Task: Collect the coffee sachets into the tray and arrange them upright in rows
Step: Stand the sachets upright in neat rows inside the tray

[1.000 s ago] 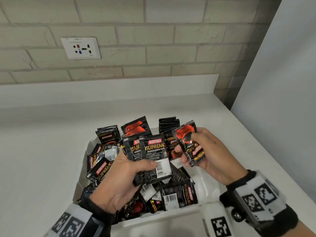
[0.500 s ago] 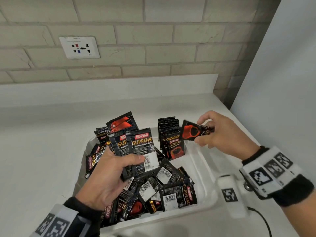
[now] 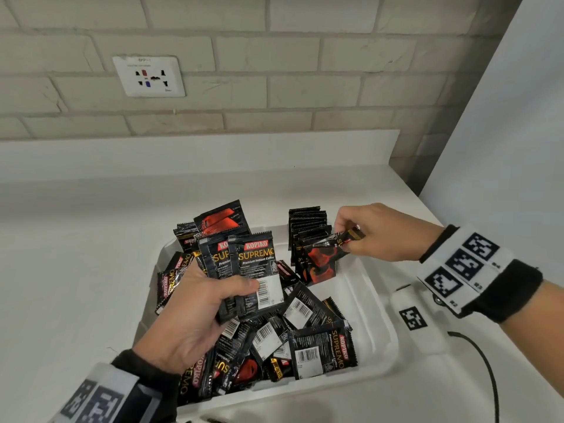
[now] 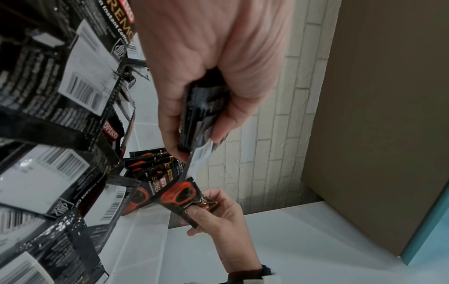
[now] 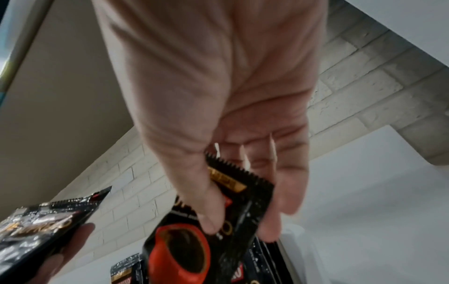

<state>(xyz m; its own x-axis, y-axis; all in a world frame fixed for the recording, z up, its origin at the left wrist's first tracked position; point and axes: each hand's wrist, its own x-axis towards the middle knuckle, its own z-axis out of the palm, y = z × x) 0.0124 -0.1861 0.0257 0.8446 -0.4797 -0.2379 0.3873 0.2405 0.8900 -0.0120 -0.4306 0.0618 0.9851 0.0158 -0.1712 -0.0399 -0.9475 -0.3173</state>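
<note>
A person's left hand [image 3: 195, 312], at lower centre of the head view, grips a small fan of black coffee sachets [image 3: 253, 270] above a white tray [image 3: 375, 319], thumb pressed across the barcode panel of the front packet and fingers curled behind. The right hand [image 3: 375, 233], at centre right, pinches one sachet [image 3: 323, 261] by its serrated top edge between thumb and fingertips, its red-cup face hanging tilted against the front of a row of upright sachets [image 3: 308, 227] at the tray's far right end. The right wrist view shows the thumb [image 5: 206, 207] laid over the packet's front and the fingers behind it. Loose sachets [image 3: 305, 337] lie heaped in a jumble across the middle and near side of the tray, some barcode side up, others leaning against its left wall. The tray sits on a white counter [image 3: 76, 270] that runs back to a pale brick wall [image 3: 274, 87], where a white socket plate [image 3: 149, 76] is mounted at upper left.
</note>
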